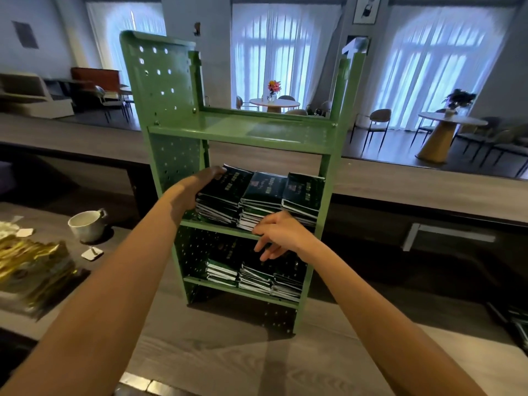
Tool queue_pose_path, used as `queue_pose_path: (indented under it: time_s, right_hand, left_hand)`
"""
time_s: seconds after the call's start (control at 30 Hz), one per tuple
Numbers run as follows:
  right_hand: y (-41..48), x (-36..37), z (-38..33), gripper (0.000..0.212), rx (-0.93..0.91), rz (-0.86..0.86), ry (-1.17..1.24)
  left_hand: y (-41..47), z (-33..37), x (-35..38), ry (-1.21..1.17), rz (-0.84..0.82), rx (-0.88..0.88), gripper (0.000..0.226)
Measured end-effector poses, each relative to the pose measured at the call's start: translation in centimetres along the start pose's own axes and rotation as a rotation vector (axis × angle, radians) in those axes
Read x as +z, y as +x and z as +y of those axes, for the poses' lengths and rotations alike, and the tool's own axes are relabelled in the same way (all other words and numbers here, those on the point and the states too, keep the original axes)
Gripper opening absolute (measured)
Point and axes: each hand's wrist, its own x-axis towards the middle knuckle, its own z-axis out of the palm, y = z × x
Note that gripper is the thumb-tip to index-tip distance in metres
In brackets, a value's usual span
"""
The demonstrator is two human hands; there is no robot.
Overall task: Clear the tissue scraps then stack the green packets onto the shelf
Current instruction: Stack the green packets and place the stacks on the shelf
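Note:
A green metal shelf [237, 130] stands on the wooden counter in front of me. Its middle level holds three stacks of dark green packets [258, 195], and the bottom level holds more green packets [257, 274]. My left hand [197, 187] reaches into the middle level and lies against the left side of the leftmost stack, fingertips on its top packet. My right hand [281, 231] rests at the front edge of the middle level, fingers loosely curled below the middle stack and holding nothing. The top level is bare.
A white cup [87, 224] sits on the counter to the left, with small white scraps [91, 253] beside it. A pile of gold packets [31, 270] lies at the far left. More dark packets [514, 318] show at the right edge. A raised ledge runs behind the shelf.

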Motion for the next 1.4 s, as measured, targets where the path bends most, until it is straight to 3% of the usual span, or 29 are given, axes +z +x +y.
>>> queue_pose_path:
  time_s: [0.1, 0.33, 0.43, 0.5, 0.57, 0.63, 0.83, 1.4]
  right_hand:
    - [-0.1, 0.0, 0.0, 0.025, -0.003, -0.002, 0.005]
    - [-0.2, -0.1, -0.2, 0.023, -0.004, -0.007, 0.021]
    - [-0.3, 0.0, -0.2, 0.025, -0.012, -0.011, 0.026]
    - [-0.3, 0.0, -0.1, 0.026, -0.022, -0.010, 0.027]
    - [-0.4, 0.1, -0.1, 0.027, -0.030, -0.011, 0.022]
    - [-0.4, 0.2, -0.2, 0.026, -0.034, -0.015, 0.018]
    - [-0.4, 0.1, 0.0, 0.026, -0.031, -0.018, 0.015]
    - [-0.3, -0.4, 0.1, 0.027, -0.038, -0.020, -0.030]
  left_hand:
    - [0.9, -0.7, -0.2, -0.008, 0.027, 0.006, 0.073]
    - [-2.9, -0.6, 0.9, -0.262, -0.045, 0.159, 0.037]
    - [-3.6, -2.1, 0.4, -0.004, 0.009, 0.356, 0.032]
    - [-3.9, -3.4, -0.7, 0.278, 0.010, 0.519, 0.066]
    - [-3.7, -4.5, -1.2, 0.381, -0.045, 0.563, 0.098]
    - [-3.5, -5.1, -1.1, 0.438, -0.062, 0.576, 0.109]
    - [-2.9, -5.4, -0.1, 0.583, 0.135, 0.686, 0.093]
    - [-3.6, -4.8, 0.4, 0.712, 0.236, 0.630, 0.095]
